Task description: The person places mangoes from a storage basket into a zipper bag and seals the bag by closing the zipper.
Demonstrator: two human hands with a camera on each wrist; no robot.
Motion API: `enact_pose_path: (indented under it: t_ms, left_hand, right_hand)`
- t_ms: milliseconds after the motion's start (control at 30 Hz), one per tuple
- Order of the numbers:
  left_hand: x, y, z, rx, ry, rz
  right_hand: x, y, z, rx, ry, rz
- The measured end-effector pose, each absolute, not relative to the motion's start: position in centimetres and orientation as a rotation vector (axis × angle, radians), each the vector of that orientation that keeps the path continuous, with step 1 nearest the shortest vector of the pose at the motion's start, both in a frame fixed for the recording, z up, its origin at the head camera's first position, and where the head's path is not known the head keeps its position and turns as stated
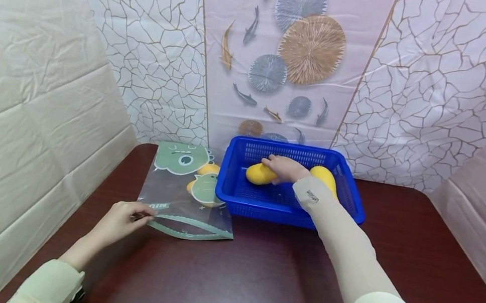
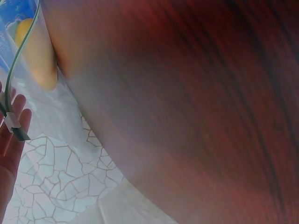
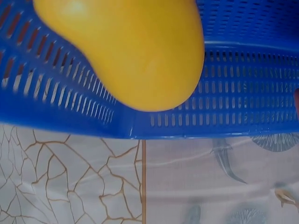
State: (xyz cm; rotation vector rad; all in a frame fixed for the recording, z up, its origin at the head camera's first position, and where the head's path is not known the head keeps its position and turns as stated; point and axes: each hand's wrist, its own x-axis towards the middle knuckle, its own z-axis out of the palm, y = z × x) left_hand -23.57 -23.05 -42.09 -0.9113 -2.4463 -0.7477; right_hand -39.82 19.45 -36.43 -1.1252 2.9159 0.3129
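Note:
My left hand (image 1: 125, 218) pinches the left corner of the open mouth of a clear zip bag (image 1: 174, 193) printed with green cartoon figures. In the left wrist view a yellow mango (image 2: 39, 58) shows by the bag's green-edged mouth. Inside a blue plastic basket (image 1: 271, 215), my right hand (image 1: 287, 169) grips a yellow mango (image 1: 259, 175) from above. Another mango (image 1: 324, 176) lies at the basket's right side, partly behind my right forearm; a mango (image 3: 149, 60) fills much of the right wrist view.
The bag and basket lie side by side on a dark red-brown table (image 1: 231, 281), the bag's right edge against the basket. Behind the table hangs a patterned cloth (image 1: 169, 51), with a pale cloth (image 1: 33, 120) along the left side.

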Motion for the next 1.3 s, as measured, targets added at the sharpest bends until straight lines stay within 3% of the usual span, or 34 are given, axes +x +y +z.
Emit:
enact_pose_path:
  t_ms: [433,1300]
  left_hand:
    - [-23.3,-23.5,-41.9,-0.894,-2.486,-0.693]
    - [-24.1,-23.4,-41.9,-0.884,-2.534,-0.717]
  right_hand:
    - [-38.7,20.0,-35.6,-1.09,2.921,0.33]
    - [-33.9,21.1,-32.8,-1.31,3.0,0.316]
